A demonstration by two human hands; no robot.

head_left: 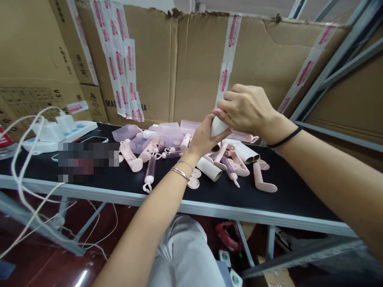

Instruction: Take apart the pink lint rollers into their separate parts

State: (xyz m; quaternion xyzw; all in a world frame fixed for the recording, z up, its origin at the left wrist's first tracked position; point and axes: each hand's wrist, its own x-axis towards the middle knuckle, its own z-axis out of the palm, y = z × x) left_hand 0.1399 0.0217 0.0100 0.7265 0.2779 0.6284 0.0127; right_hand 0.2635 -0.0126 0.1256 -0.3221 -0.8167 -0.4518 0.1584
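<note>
A white cylindrical tube [218, 127] is held above the table, with my left hand [204, 134] wrapped round it. My right hand [245, 107] is closed in a fist at the tube's upper end, and what its fingers grip is hidden. Below lie pale pink bracket-like parts [263, 177] and clear tubes with pink ends [150, 170]. Another white tube [210, 169] lies beneath my left wrist, beside flat pink discs [194, 182]. More white tubes [243, 152] rest to the right. Translucent pinkish pieces [169, 134] are heaped behind.
Large taped cardboard boxes [197, 67] stand behind the black table [287, 199]. On the left is a white power strip [80, 129] with plugs and looping cables [18, 175], near a blurred-out patch [88, 159]. Metal shelf framing [338, 75] rises at the right.
</note>
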